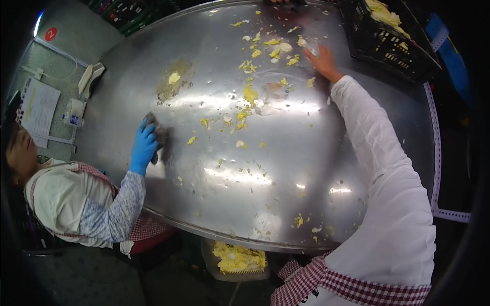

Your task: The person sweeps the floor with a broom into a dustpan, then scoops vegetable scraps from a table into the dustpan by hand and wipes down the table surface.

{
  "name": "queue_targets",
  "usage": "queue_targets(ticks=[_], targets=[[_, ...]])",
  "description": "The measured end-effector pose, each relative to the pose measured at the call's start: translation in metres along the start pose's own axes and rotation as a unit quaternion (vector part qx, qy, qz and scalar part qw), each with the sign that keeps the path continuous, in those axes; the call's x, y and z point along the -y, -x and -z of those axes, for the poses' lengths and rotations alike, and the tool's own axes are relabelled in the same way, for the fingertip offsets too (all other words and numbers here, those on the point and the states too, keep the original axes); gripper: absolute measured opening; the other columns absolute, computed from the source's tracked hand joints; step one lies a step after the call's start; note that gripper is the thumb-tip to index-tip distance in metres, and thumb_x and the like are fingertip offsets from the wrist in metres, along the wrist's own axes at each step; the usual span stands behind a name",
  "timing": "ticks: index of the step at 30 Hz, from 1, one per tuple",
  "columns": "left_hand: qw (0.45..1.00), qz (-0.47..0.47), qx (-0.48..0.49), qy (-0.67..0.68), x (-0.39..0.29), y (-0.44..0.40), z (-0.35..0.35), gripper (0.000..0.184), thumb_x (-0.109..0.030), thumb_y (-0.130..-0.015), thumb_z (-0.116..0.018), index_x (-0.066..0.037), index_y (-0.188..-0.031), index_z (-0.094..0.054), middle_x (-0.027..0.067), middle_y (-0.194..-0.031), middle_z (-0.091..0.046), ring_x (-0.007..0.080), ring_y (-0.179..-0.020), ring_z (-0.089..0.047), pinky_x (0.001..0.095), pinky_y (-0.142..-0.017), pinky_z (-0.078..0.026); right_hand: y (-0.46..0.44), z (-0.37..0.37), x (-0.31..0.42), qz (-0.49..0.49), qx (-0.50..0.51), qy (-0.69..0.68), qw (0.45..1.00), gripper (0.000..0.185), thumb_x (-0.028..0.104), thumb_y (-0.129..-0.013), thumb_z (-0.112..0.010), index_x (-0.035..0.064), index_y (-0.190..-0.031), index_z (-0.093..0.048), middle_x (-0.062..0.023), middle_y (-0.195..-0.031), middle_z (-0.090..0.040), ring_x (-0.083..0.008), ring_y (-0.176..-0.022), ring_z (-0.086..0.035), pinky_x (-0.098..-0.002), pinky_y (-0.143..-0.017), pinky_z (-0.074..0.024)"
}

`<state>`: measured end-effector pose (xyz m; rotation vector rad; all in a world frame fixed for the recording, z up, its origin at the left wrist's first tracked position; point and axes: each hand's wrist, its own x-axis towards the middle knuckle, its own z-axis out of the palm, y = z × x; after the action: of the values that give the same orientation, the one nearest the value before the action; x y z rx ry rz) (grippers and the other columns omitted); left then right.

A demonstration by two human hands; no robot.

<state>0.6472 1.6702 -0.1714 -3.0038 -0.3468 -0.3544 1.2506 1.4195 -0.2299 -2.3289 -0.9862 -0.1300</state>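
Observation:
My right hand [322,61], at the end of a white sleeve, reaches over the upper right of the metal table [296,178]. Its fingers are spread, and nothing shows in its grasp. Just left of the fingertips lie pale, round scraps [286,47] and yellow leafy scraps [273,42]. More yellow bits [250,94] trail down the middle of the tabletop. My left hand is out of the frame.
On the left, a co-worker's blue-gloved hand [144,145] presses a dark cloth [161,137] on the table. A black crate [393,43] of leaves stands upper right. A scrap-filled container [240,258] sits below the near edge. Another dark hand [287,4] shows at the top.

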Motion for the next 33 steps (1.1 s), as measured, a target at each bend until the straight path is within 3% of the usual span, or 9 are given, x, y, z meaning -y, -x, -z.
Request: queue_targets(ticks=[4,10,12,16,18,20,24,29,33], targets=[[0.899,0.324,-0.137,0.262,-0.041,0.006,-0.053,0.016,-0.001,-0.072,-0.053,-0.002,-0.088,-0.056,0.0151,-0.119,-0.045,0.0326,-0.113,-0.041,0.0352,-0.096,-0.037,-0.047,-0.028,0.003,0.001,0.033,0.01,0.999,0.093,0.072,-0.073,-0.043,0.0008,-0.132,-0.035,-0.0293,-0.135,-0.027,-0.0404,-0.129,-0.022,-0.0438,-0.105,-0.0189],[0.945,-0.305,0.12,0.004,-0.172,-0.125,-0.023,0.021,-0.009,-0.065,-0.062,-0.009,-0.086,-0.059,0.0131,-0.116,-0.051,0.0364,-0.112,-0.047,0.0394,-0.091,-0.044,-0.076,-0.08,0.073,0.186,0.23,-0.195,0.935,0.076,0.062,-0.08,-0.043,0.0065,-0.131,-0.039,-0.0219,-0.134,-0.036,-0.0338,-0.126,-0.031,-0.0386,-0.103,-0.0237],[0.955,-0.052,0.142,0.253,-0.196,-0.131,0.025,0.028,-0.007,-0.064,-0.061,-0.01,-0.092,-0.064,0.0137,-0.114,-0.052,0.0348,-0.11,-0.05,0.0398,-0.093,-0.043,-0.042,-0.068,0.122,0.286,0.304,-0.202,0.886,0.061,0.053,-0.085,-0.044,0.0073,-0.126,-0.046,-0.0182,-0.13,-0.042,-0.0314,-0.122,-0.037,-0.0368,-0.103,-0.0252],[0.995,0.061,0.027,0.078,-0.149,-0.04,0.065,0.031,-0.013,-0.074,-0.056,-0.011,-0.105,-0.054,0.0149,-0.121,-0.04,0.0302,-0.098,-0.051,0.0362,-0.079,-0.048,0.038,-0.058,0.149,0.507,0.344,-0.189,0.767,0.045,0.042,-0.086,-0.05,0.0079,-0.116,-0.053,-0.0144,-0.127,-0.045,-0.032,-0.119,-0.039,-0.0411,-0.104,-0.0247],[0.918,0.327,-0.139,0.176,-0.21,0.038,0.119,0.016,-0.017,-0.079,-0.05,-0.012,-0.094,-0.048,0.0115,-0.106,-0.036,0.0262,-0.087,-0.045,0.0348,-0.073,-0.043,0.087,-0.029,0.15,0.565,0.38,-0.223,0.697,0.044,0.041,-0.084,-0.053,0.0099,-0.116,-0.054,-0.0144,-0.129,-0.044,-0.0335,-0.122,-0.036,-0.0438,-0.104,-0.0238],[0.691,0.494,-0.426,0.311,-0.33,0.115,0.176,0.009,-0.021,-0.084,-0.044,-0.012,-0.083,-0.042,0.008,-0.09,-0.032,0.0222,-0.076,-0.039,0.0334,-0.068,-0.038,0.148,0.01,0.14,0.541,0.357,-0.214,0.731,0.044,0.04,-0.083,-0.056,0.0114,-0.117,-0.054,-0.0148,-0.131,-0.042,-0.0354,-0.124,-0.033,-0.0443,-0.105,-0.0232],[0.373,0.441,-0.691,0.435,-0.538,0.183,0.231,0.037,-0.028,-0.094,-0.032,-0.013,-0.061,-0.03,0.0012,-0.06,-0.024,0.0142,-0.055,-0.026,0.0306,-0.057,-0.028,0.221,0.072,0.125,0.543,0.379,-0.195,0.723,0.049,0.041,-0.083,-0.056,0.0117,-0.122,-0.051,-0.0166,-0.134,-0.038,-0.0341,-0.127,-0.029,-0.0431,-0.105,-0.0227],[0.428,0.465,-0.634,0.446,-0.564,0.201,0.205,0.045,-0.03,-0.097,-0.03,-0.013,-0.056,-0.027,-0.0008,-0.052,-0.022,0.0119,-0.049,-0.023,0.0297,-0.054,-0.025,0.223,0.128,0.077,0.256,0.361,-0.194,0.876,0.08,0.053,-0.075,-0.059,0.0133,-0.138,-0.028,-0.0229,-0.143,-0.014,-0.0371,-0.133,-0.012,-0.0461,-0.106,-0.0165],[0.462,0.428,-0.624,0.462,-0.564,0.216,0.204,0.043,-0.028,-0.097,-0.031,-0.013,-0.056,-0.027,-0.0015,-0.051,-0.021,0.011,-0.048,-0.022,0.0284,-0.052,-0.024,0.285,0.119,0.08,0.383,0.381,-0.052,0.84,0.114,0.074,-0.061,-0.057,0.0108,-0.142,-0.008,-0.0326,-0.141,-0.002,-0.0451,-0.132,0.002,-0.0571,-0.103,-0.0011]])
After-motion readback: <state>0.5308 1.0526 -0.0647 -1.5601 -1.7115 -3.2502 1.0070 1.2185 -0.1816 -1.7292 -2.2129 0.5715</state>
